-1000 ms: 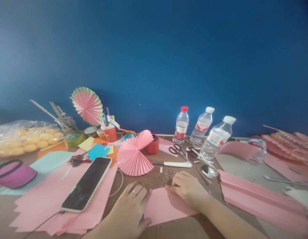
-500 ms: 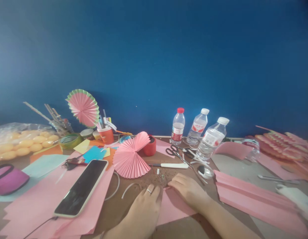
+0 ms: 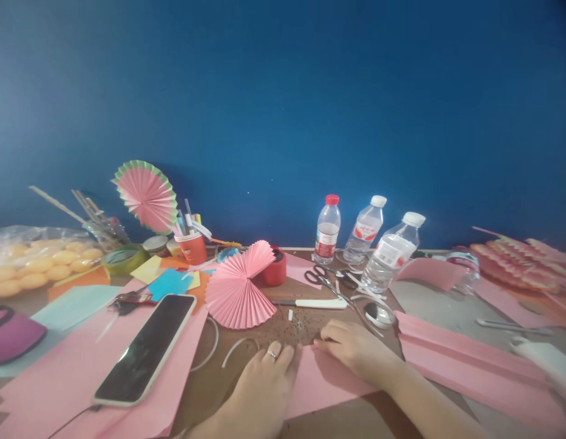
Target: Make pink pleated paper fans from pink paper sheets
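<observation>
Pink paper (image 3: 317, 387) lies on the brown tabletop between my hands. My left hand (image 3: 266, 384), with a ring on one finger, rests on its left edge, fingers pressed together. On its far right part, the curled fingers of my right hand (image 3: 356, 350) pinch the far edge. Just beyond my hands stands a pleated pink fan (image 3: 241, 286), partly opened out, beside a red roll (image 3: 276, 268). A white-handled knife (image 3: 319, 303) lies behind the hands, with black-handled scissors (image 3: 326, 279) past it.
A phone (image 3: 146, 350) lies on pink sheets at the left. Three bottles (image 3: 365, 231) stand at the back. To the right are folded pink paper (image 3: 470, 366) and a round container (image 3: 379, 315). A cup of pens (image 3: 191, 247) stands back left.
My right hand has moved slightly to the right along the paper's far edge, and more of the sheet shows between my hands. The view has shifted a little.
</observation>
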A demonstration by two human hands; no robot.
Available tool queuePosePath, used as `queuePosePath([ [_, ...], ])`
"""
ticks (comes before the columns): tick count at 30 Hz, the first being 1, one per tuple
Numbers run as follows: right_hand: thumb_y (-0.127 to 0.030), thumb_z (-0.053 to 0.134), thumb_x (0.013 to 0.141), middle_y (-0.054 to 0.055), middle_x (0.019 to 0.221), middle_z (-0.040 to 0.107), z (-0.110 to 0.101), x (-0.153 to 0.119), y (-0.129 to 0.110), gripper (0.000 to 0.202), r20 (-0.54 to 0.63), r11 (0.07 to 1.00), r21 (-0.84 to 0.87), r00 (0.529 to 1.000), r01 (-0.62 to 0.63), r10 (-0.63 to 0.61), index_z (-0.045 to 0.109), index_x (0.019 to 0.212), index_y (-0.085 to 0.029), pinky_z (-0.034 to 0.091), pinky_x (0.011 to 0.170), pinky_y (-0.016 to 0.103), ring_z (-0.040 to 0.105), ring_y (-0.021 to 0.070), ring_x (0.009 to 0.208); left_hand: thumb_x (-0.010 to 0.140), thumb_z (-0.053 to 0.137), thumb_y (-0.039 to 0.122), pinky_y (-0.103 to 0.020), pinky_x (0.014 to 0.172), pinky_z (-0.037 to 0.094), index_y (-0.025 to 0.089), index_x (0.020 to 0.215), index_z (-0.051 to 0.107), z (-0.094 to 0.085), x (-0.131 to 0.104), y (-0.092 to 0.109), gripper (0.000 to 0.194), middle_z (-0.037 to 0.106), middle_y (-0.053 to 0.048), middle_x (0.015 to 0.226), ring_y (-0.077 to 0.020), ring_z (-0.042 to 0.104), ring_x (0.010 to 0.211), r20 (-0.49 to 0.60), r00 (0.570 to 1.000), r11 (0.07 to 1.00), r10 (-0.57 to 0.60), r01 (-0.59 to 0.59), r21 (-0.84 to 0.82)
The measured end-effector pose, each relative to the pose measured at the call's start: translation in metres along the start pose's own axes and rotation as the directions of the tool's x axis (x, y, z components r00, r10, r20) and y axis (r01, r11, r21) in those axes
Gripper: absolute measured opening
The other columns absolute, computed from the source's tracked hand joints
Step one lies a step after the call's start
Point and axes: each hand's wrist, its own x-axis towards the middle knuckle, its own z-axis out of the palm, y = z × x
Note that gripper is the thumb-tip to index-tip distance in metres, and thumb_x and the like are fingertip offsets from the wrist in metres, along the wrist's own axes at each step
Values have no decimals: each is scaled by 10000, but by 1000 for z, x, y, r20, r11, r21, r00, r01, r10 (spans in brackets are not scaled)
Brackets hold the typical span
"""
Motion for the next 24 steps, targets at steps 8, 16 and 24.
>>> queuePosePath([
  [8, -289, 378, 952, 22, 724, 571, -4, 3, -6, 305, -27, 996, -66, 998, 55, -57, 583, 759, -174, 373, 593, 257, 514, 131, 673, 826, 462, 165, -369, 712, 436, 196, 1228, 470, -11, 5, -4, 403, 546, -66, 1002, -233, 497, 871, 91, 996, 994, 7, 3, -111],
  [16, -292, 463, 920, 15, 744, 581, 1, -5, 7, 228, -136, 996, -74, 989, 48, -58, 638, 813, -193, 378, 671, 282, 510, 141, 729, 820, 426, 109, -383, 739, 439, 189, 1277, 418, -13, 6, -5, 464, 555, -64, 1030, -242, 500, 904, 108, 994, 991, -3, 17, -130],
  [24, -153, 409, 928, 53, 872, 632, -5, -21, 24, 241, -138, 995, -9, 986, 96, -97, 643, 976, -185, 402, 739, 306, 527, 158, 823, 832, 415, 115, -411, 765, 453, 177, 1279, 416, -11, 7, -5, 452, 563, -61, 1042, -248, 510, 912, 109, 994, 994, 9, 3, -106],
])
